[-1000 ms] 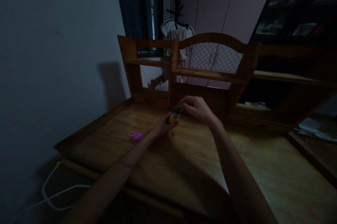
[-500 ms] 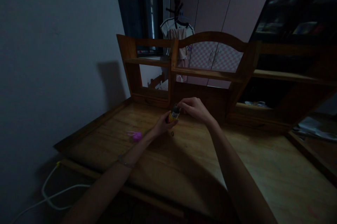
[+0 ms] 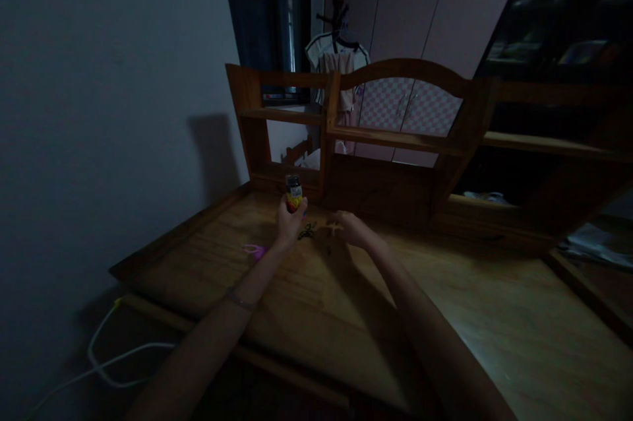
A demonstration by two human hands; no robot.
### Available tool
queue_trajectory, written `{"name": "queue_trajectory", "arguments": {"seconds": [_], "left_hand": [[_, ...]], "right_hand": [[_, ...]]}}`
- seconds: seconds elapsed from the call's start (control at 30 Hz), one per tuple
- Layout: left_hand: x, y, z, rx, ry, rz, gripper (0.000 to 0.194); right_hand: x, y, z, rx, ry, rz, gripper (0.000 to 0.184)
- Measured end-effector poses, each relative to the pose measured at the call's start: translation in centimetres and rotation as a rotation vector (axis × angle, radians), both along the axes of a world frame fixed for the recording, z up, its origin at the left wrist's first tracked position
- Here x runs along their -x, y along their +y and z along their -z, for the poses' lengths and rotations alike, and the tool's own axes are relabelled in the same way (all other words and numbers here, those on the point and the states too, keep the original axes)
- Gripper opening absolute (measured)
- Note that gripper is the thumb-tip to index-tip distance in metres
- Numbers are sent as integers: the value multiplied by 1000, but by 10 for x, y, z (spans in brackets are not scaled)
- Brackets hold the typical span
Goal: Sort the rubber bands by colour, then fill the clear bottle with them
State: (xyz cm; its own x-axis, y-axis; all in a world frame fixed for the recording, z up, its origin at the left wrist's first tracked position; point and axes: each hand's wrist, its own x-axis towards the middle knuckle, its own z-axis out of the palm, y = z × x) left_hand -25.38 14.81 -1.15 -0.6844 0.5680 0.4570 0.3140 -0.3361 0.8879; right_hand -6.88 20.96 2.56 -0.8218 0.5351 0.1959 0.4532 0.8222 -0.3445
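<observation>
Ok, L hand (image 3: 289,223) holds container (image 3: 293,185); yellow lbl (image 3: 294,201) txt unreadable.

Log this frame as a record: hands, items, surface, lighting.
left_hand: left hand gripping a small container with a yellow-and-red label, raised above the desk
right_hand: right hand low over the desk, fingers bent; grip and contact unclear
between_hands: small dark pieces in a loose cluster
left_of_cluster: purple item, partly hidden by the left arm
surface: wooden, shelf unit at back
lighting: dim
</observation>
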Motion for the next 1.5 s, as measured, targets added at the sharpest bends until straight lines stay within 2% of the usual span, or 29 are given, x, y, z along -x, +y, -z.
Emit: {"name": "queue_trajectory", "arguments": {"seconds": [0.13, 0.33, 0.57, 0.73, 0.93, 1.17, 1.5], "left_hand": [[1, 1, 1, -1, 15, -31, 40], [0, 1, 1, 8, 21, 0, 40], [3, 2, 2, -8, 38, -38, 38], [3, 3, 3, -17, 67, -64, 38], [3, 3, 2, -29, 85, -57, 37], [2, 3, 0, -14, 67, -73, 36], [2, 2, 0, -17, 87, -75, 34]], "right_hand": [[8, -3, 20, 13, -48, 13, 26], [22, -9, 28, 37, -30, 30, 21], [57, -14, 20, 46, 42, -10, 22], [66, -1, 10, 69, -23, -18, 39], [81, 8, 15, 133, -138, -69, 20], [86, 4, 17, 129, -115, -77, 34], [86, -9, 20, 120, -125, -60, 24]]}}
